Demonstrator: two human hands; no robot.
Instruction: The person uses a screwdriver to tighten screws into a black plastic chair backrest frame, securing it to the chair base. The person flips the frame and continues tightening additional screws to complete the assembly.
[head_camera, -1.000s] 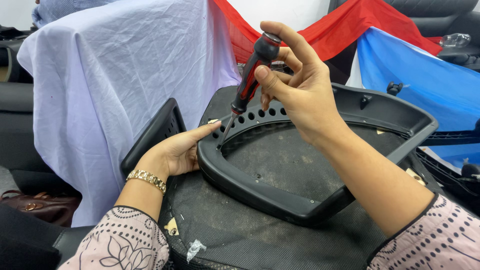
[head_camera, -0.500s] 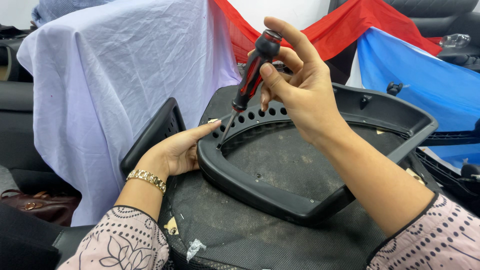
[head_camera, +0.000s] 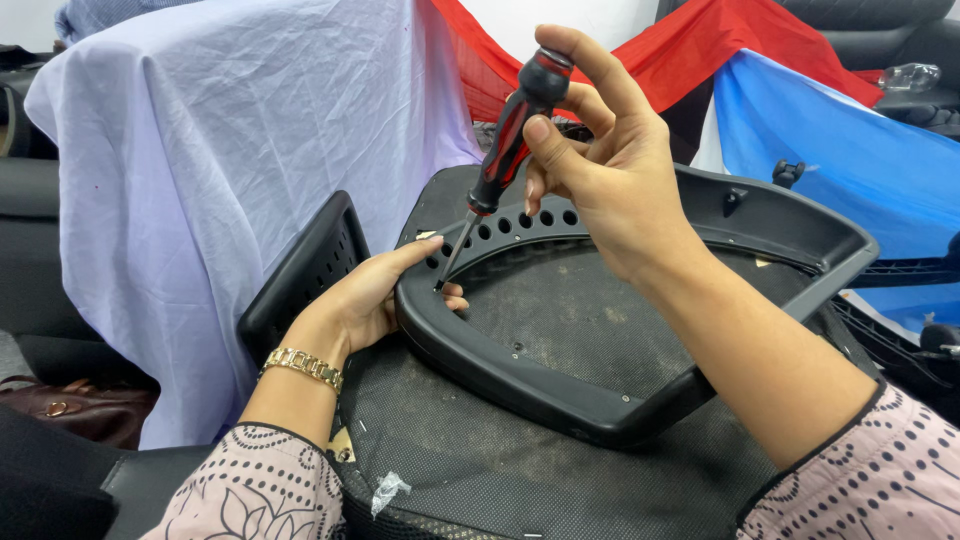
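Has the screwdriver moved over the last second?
No. The screwdriver in the right hand keeps its tip at the same spot on the black frame.

The frame (head_camera: 520, 385) is smooth, matt black plastic, lying on coarse, dusty black mesh (head_camera: 470, 470). The screwdriver (head_camera: 510, 135) has a glossy red-and-black plastic handle and a bright metal shaft. Lilac (head_camera: 220, 170), red (head_camera: 720, 50) and blue (head_camera: 830, 160) cloths look thin and creased. A shiny gold metal bracelet (head_camera: 303, 367) circles the left wrist.
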